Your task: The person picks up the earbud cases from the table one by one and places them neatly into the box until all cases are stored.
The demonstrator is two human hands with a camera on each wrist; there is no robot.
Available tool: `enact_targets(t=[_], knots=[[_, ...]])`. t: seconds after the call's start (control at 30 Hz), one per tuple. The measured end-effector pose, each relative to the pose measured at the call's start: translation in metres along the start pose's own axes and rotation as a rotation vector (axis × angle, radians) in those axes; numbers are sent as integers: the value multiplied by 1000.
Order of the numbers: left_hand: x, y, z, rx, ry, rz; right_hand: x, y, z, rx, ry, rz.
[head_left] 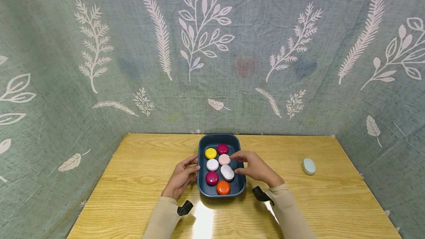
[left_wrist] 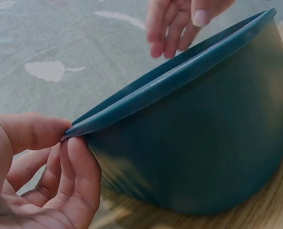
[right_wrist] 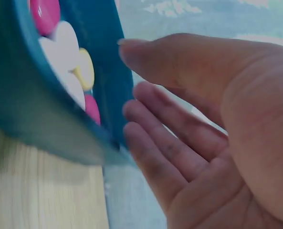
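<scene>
A dark blue tub point(head_left: 221, 196) with rounded corners stands between the two hands on the table. In it lie several smooth, rounded pieces: a yellow one point(head_left: 210, 153), an orange one point(head_left: 223, 187), a pale pink one point(head_left: 224, 159), a white oval one point(head_left: 227, 172), a round white one point(head_left: 212, 165) and two magenta ones. My left hand point(head_left: 182, 177) pinches the tub's left rim, thumb on the edge and fingers bent beneath, as the left wrist view shows. Over the right rim hovers my right hand point(head_left: 255, 167), its relaxed fingers spread from the thumb and holding nothing.
A pale green oval piece point(head_left: 308, 166) lies by itself on the wooden table point(head_left: 149, 158), to the right. Grey-green patterned cloth point(head_left: 212, 99) hangs behind the table and along both sides. The tub's far end is near the back edge.
</scene>
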State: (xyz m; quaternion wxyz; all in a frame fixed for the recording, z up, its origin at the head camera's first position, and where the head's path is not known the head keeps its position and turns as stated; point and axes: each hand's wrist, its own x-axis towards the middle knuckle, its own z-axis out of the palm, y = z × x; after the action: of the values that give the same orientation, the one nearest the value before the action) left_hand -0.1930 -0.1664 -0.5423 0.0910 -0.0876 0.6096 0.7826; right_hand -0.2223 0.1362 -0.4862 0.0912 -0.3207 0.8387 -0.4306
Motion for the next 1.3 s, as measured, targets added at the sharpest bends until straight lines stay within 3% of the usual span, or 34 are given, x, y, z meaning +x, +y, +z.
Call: enact_targets(t=[0.33, 0.9, 1.3], knots=[[-1, 2, 0, 0, -8, -5, -21, 16, -21, 50, 213, 69], [0, 0, 0, 2, 10, -8, -60, 42, -49, 18, 363, 192], [1, 0, -1, 5, 15, -11, -96, 61, -68, -77, 468, 270]])
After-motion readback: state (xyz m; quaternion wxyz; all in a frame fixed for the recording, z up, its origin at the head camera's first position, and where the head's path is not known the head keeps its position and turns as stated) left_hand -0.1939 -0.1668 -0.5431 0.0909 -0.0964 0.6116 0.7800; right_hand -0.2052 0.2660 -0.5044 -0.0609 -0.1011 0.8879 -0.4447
